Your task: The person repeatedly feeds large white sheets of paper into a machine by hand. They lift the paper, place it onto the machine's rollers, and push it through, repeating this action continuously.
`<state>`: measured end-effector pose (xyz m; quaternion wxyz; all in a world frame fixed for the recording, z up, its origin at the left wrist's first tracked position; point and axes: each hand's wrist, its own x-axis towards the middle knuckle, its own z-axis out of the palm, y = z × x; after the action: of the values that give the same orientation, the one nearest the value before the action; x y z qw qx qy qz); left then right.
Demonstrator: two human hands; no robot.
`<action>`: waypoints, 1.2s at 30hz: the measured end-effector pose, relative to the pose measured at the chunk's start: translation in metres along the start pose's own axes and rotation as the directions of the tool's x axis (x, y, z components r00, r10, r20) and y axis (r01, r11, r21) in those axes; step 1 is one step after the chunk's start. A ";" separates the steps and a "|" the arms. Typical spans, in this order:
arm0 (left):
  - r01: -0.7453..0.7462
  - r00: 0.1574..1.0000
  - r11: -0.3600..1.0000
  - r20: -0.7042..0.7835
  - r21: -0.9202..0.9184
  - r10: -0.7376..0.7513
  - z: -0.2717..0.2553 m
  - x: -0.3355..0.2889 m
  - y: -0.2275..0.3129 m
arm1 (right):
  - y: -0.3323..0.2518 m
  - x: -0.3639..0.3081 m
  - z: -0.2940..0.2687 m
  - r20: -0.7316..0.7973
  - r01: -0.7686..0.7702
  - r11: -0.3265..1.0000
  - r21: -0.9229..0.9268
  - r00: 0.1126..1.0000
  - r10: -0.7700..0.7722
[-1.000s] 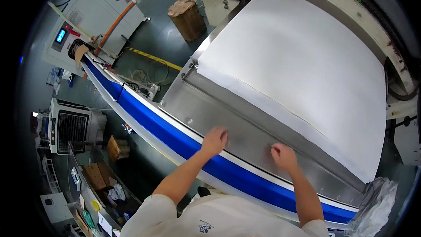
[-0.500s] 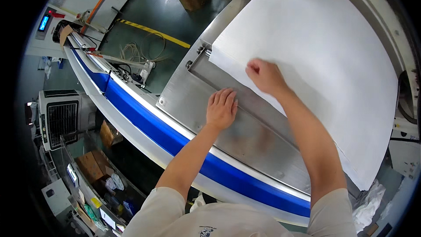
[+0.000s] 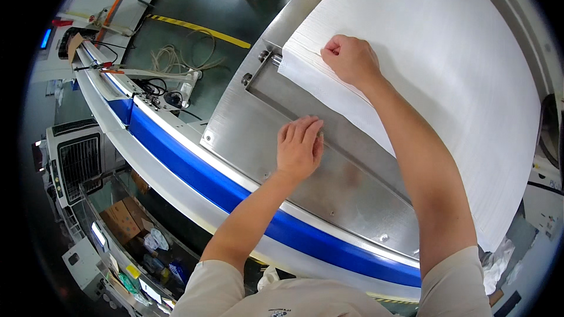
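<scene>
A large white sheet [image 3: 446, 64], apparently cloth, lies spread over the machine, with fine ripples running along it and a loose flap hanging at its near edge. Over that near edge my right hand [image 3: 355, 61] is closed in a fist. Whatever it may hold is hidden under the fingers. My left hand [image 3: 301, 147] rests palm down on the bare steel plate [image 3: 247, 141], fingers extended and thumb bent beside them. Between the sheet's edge and my left hand runs a shallow recess [image 3: 352, 141] in the steel. A short metal rod [image 3: 276, 58] pokes out from beneath the sheet's left corner.
A blue and white rail [image 3: 194, 164] runs along the machine's near side, between it and my body. Coiled cable [image 3: 170, 64] and a yellow-black floor strip [image 3: 200, 30] lie at the far left. A cluttered cart [image 3: 147, 229] with boxes stands lower left.
My right hand has shifted slightly away from me and left across the sheet. Ripples on the sheet now show more plainly. My left hand stays in nearly the same spot; the view has tilted slightly.
</scene>
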<state>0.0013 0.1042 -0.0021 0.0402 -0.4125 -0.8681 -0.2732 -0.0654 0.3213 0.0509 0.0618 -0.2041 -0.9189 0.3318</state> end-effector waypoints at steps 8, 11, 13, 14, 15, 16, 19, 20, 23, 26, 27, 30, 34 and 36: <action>-0.102 0.957 0.985 -0.256 0.136 0.135 -0.004 0.100 -0.042 | 0.012 -0.003 0.010 -0.127 0.031 0.997 -0.067 0.991 -0.040; -0.149 0.954 0.968 -0.228 0.203 0.194 0.000 0.114 -0.055 | 0.017 -0.001 0.009 -0.144 0.061 0.995 -0.082 0.987 -0.073; -0.149 0.956 0.967 -0.219 0.207 0.194 0.004 0.114 -0.059 | 0.016 0.000 0.008 -0.123 0.034 0.997 -0.070 0.992 -0.042; -0.145 0.954 0.969 -0.230 0.202 0.191 0.005 0.113 -0.060 | 0.016 0.000 0.008 -0.122 0.032 0.997 -0.076 0.992 -0.041; -0.140 0.952 0.970 -0.243 0.198 0.187 0.006 0.112 -0.060 | 0.016 0.001 0.008 -0.120 0.031 0.996 -0.082 0.992 -0.041; -0.134 0.954 0.971 -0.238 0.199 0.180 0.008 0.111 -0.061 | 0.016 0.000 0.008 -0.119 0.030 0.996 -0.088 0.992 -0.040; -0.114 0.957 0.971 -0.239 0.212 0.164 0.006 0.111 -0.059 | 0.015 0.000 0.006 -0.108 0.018 0.994 -0.107 0.994 -0.030; -0.112 0.956 0.970 -0.244 0.216 0.164 0.006 0.110 -0.058 | 0.016 0.000 0.005 -0.105 0.009 0.994 -0.104 0.994 -0.020; -0.105 0.955 0.966 -0.248 0.237 0.165 0.002 0.106 -0.057 | 0.016 0.001 0.005 -0.101 -0.005 0.995 -0.099 0.995 -0.005; -0.104 0.959 0.957 -0.228 0.271 0.169 -0.003 0.100 -0.057 | 0.016 0.000 0.003 -0.102 0.003 0.996 -0.091 0.995 -0.012; -0.105 0.961 0.953 -0.218 0.284 0.171 -0.005 0.100 -0.056 | 0.016 0.000 0.003 -0.096 0.003 0.996 -0.085 0.995 -0.011; -0.158 0.963 0.955 -0.176 0.251 0.205 -0.014 0.104 -0.058 | 0.013 -0.001 0.003 -0.076 -0.011 0.997 -0.070 0.997 0.006; -0.156 0.976 0.948 -0.103 0.277 0.191 -0.020 0.116 -0.054 | 0.009 0.000 0.002 -0.046 -0.032 0.998 -0.054 0.998 0.029; -0.157 0.979 0.940 -0.079 0.303 0.189 -0.019 0.118 -0.053 | 0.007 0.000 0.003 -0.039 -0.043 0.999 -0.026 0.998 0.042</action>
<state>-0.1185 0.1491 0.0255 0.1718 -0.4613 -0.8561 -0.1575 -0.0641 0.3246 0.0438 0.0695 -0.2307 -0.9174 0.3168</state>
